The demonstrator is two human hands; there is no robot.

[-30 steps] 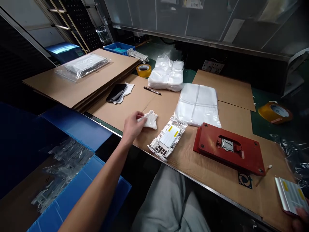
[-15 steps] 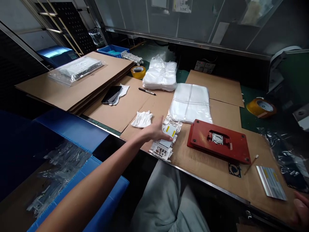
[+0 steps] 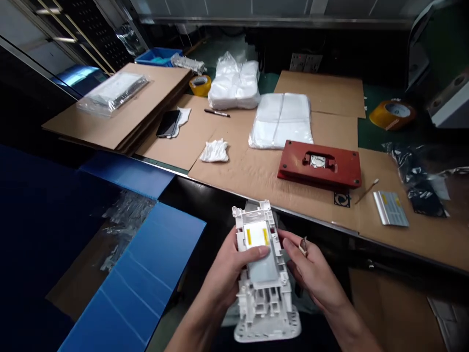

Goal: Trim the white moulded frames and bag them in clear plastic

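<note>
Both hands hold a white plastic frame part with a yellow-marked label, in front of my lap and below the table edge. My left hand grips its left side with the thumb across the label. On the right side, my right hand cups it, fingers curled against it. A crumpled white cloth lies on the cardboard-covered table.
A red fixture plate sits on the table, with a flat stack of plastic bags behind it. A small labelled metal plate and a stick lie at right. Blue corrugated bin with clear bags stands at left. Phone, pen and tape rolls lie farther back.
My left hand let go of the white cloth, took the white plastic part off the table and brought it down toward my lap. My right hand put down the labelled plate and joined it.
</note>
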